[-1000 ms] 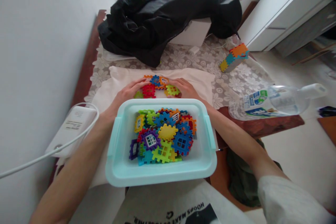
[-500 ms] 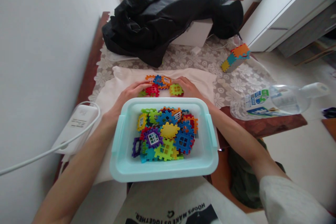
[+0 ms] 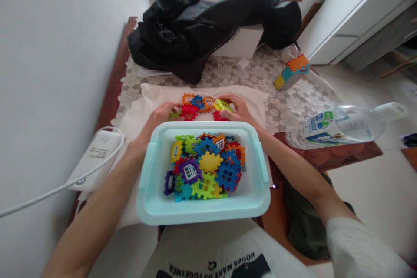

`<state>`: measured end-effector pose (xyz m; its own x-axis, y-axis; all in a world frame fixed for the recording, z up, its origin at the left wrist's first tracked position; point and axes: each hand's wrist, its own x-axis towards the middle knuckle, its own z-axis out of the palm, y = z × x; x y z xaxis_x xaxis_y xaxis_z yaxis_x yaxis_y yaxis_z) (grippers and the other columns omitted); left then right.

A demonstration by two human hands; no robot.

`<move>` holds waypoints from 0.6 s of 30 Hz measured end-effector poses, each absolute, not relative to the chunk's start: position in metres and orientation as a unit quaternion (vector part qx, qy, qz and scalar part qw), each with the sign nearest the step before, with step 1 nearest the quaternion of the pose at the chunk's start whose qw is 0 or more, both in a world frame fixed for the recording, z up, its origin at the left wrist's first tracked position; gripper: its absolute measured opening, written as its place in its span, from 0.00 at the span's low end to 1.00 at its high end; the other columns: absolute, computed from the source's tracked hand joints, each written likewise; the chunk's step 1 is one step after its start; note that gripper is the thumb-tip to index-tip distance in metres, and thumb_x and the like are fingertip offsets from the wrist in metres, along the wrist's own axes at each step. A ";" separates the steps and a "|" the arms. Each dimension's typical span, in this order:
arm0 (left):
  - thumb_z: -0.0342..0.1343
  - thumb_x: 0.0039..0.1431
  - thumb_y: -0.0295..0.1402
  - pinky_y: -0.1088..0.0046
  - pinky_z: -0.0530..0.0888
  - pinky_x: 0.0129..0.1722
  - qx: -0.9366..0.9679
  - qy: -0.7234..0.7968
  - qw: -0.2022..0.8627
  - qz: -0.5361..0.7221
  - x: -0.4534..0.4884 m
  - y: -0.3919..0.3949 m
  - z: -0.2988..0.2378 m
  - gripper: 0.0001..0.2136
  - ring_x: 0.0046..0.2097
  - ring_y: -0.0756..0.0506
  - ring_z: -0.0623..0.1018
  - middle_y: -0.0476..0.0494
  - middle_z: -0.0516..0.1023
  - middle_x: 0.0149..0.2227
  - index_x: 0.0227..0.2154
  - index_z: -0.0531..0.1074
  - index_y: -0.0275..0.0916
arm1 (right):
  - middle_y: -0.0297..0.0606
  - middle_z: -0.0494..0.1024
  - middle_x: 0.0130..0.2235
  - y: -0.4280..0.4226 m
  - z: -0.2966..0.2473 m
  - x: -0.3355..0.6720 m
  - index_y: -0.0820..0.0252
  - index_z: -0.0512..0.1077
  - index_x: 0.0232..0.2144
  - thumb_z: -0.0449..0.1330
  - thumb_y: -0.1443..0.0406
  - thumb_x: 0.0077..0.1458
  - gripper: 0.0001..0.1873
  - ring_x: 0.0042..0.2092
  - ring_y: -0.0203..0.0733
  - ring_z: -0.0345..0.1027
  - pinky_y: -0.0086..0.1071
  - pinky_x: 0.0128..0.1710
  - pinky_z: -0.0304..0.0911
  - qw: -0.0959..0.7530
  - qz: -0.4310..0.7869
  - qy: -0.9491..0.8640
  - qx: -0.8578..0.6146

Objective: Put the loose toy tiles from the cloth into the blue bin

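My right hand (image 3: 239,107) grips a yellow-green building tile (image 3: 223,105) with notched edges, tilted up off the cloth. Just below it lies a red tile (image 3: 220,115), partly hidden by the tub's rim. My left hand (image 3: 161,115) rests at the left of the loose tiles with its fingers reaching out beside a green tile (image 3: 175,115) and a red tile (image 3: 189,113). Behind these lie orange tiles (image 3: 209,104) and a blue tile (image 3: 197,102). A light-blue tub (image 3: 153,208), full of mixed tiles, stands between my forearms.
On the right side of the table a clear plastic bottle (image 3: 352,126) lies sideways. A block-built box (image 3: 291,72) stands at the far right. Black fabric (image 3: 202,21) covers a white box (image 3: 243,41) at the back. A white power unit (image 3: 97,156) with a cable sits left.
My right hand has lifted the yellow-green tile and tilted it, uncovering the red tile beneath. My left fingers have drawn back slightly left from the red tile.
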<state>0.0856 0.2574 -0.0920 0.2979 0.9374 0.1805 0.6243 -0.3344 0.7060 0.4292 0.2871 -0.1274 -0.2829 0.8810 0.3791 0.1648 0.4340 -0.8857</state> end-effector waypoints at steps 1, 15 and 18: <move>0.67 0.63 0.48 0.48 0.84 0.63 0.750 0.519 0.278 0.302 0.086 0.258 -0.093 0.25 0.54 0.31 0.87 0.31 0.87 0.57 0.57 0.83 0.38 | 0.45 0.87 0.55 0.286 -0.122 0.431 0.49 0.83 0.55 0.69 0.24 0.56 0.44 0.55 0.56 0.81 0.54 0.62 0.78 0.489 0.443 -0.667 -0.347; 0.56 0.76 0.49 0.43 0.79 0.68 0.774 0.552 0.159 0.266 0.089 0.260 -0.099 0.26 0.62 0.27 0.85 0.26 0.88 0.61 0.65 0.80 0.37 | 0.50 0.86 0.60 0.286 -0.092 0.446 0.51 0.83 0.64 0.43 0.21 0.69 0.55 0.59 0.57 0.82 0.55 0.64 0.77 0.387 0.396 -0.762 -0.336; 0.59 0.72 0.44 0.39 0.80 0.64 0.781 0.587 0.094 0.189 0.090 0.258 -0.097 0.26 0.62 0.22 0.84 0.21 0.86 0.61 0.65 0.81 0.33 | 0.53 0.79 0.73 0.294 -0.117 0.446 0.49 0.78 0.73 0.70 0.33 0.66 0.45 0.70 0.68 0.73 0.66 0.73 0.67 0.271 0.236 -0.837 -0.412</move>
